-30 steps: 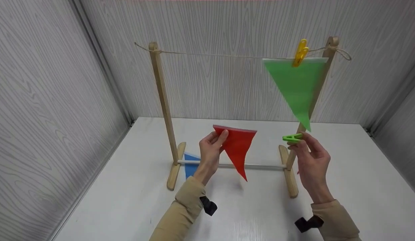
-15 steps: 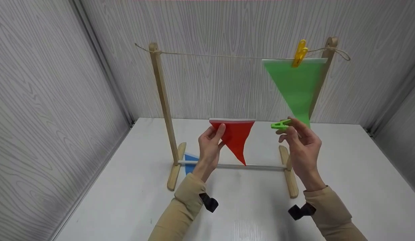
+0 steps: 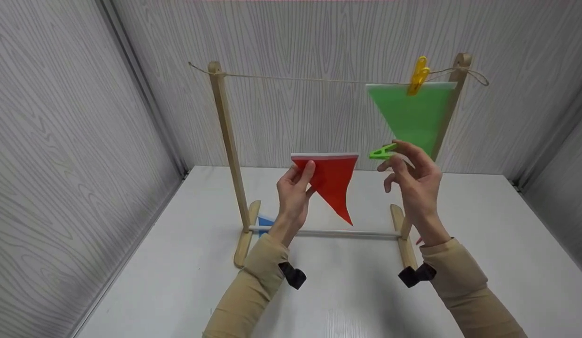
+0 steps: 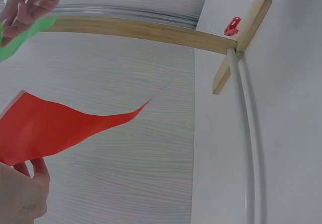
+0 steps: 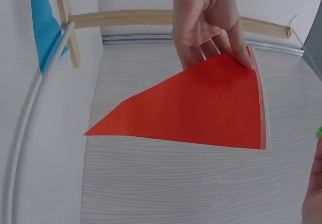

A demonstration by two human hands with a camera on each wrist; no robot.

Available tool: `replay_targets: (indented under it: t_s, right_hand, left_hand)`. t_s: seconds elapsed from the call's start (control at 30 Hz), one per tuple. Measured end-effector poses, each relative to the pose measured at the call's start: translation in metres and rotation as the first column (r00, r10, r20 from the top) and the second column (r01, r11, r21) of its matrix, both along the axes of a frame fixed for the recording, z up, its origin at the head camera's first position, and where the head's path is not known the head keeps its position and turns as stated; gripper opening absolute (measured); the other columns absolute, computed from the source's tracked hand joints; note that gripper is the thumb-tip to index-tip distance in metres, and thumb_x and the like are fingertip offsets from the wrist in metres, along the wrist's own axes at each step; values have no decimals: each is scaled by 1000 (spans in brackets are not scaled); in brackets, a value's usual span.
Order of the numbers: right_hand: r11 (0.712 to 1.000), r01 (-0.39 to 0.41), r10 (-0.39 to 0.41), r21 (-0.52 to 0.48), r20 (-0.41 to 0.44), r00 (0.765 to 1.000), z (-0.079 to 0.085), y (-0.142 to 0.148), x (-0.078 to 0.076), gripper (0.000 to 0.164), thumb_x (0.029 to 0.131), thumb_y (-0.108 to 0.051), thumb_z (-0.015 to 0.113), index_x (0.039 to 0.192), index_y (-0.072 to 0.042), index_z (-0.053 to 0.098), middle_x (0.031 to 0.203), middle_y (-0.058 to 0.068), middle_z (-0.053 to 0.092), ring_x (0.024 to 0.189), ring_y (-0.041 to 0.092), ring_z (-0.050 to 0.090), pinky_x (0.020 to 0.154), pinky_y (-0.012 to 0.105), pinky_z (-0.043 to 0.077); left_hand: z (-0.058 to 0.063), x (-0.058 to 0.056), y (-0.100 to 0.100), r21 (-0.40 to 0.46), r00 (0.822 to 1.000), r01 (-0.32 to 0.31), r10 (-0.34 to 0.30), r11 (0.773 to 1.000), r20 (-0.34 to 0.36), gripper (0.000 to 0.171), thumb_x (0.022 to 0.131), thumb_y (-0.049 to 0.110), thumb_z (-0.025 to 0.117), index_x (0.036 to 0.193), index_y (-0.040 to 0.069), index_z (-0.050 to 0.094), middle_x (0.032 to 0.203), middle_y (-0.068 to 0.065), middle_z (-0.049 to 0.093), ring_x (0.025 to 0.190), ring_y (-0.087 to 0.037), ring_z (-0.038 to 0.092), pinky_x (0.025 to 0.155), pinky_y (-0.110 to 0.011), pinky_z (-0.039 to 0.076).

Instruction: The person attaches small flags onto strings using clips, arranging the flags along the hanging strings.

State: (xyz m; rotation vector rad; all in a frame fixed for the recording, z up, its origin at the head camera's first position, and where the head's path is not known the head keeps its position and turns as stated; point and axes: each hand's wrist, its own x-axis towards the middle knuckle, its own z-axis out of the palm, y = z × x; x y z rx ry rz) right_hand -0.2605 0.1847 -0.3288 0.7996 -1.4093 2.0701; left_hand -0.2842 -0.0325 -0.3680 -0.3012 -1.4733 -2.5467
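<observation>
In the head view my left hand [image 3: 293, 190] pinches a red triangular pennant [image 3: 335, 180] by its left upper part, thumb in front. Its white-edged top lies level and its tip hangs down, curling a little. To the right, my right hand [image 3: 415, 183] pinches a small green clothespin [image 3: 383, 152] between thumb and fingertips, its nose pointing left toward the pennant. Above both hands runs a thin string [image 3: 295, 78]. A green pennant [image 3: 413, 110] hangs from it at the right, held by a yellow clothespin [image 3: 418, 76]; my right hand overlaps its lower part.
Two wooden posts [image 3: 228, 145] on flat feet carry the string, joined low by a white rod [image 3: 347, 233]. Behind the rod at left lies a blue pennant [image 3: 265, 221], partly hidden by my left arm. A red clothespin [image 4: 232, 26] lies by the right foot.
Both hands have risen toward the string, the left with the red pennant, the right with the green clothespin. My right hand has also moved left, closer to the pennant.
</observation>
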Motion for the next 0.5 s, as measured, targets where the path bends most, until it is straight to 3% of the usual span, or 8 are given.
replay_targets:
  t_s: [0.27, 0.5]
  right_hand:
    - [988, 111, -111, 110, -11, 994, 24, -9, -8, 28, 98, -5, 62, 125, 1, 62, 110, 3, 68, 74, 13, 68, 47, 18, 49]
    - [983, 130, -123, 130, -64, 990, 46, -11, -14, 29, 97, -6, 64, 125, 0, 63, 112, 4, 70, 72, 13, 70, 46, 18, 50]
  left_hand:
    - [18, -3, 0, -5, 999, 17, -17, 1000, -47, 32, 103, 11, 56, 133, 1, 56, 122, -8, 66, 122, -26, 59, 107, -54, 50]
    - [27, -6, -2, -8, 997, 31, -32, 999, -68, 32, 103, 12, 55, 134, 2, 54, 124, -9, 64, 123, -26, 58, 108, -53, 49]
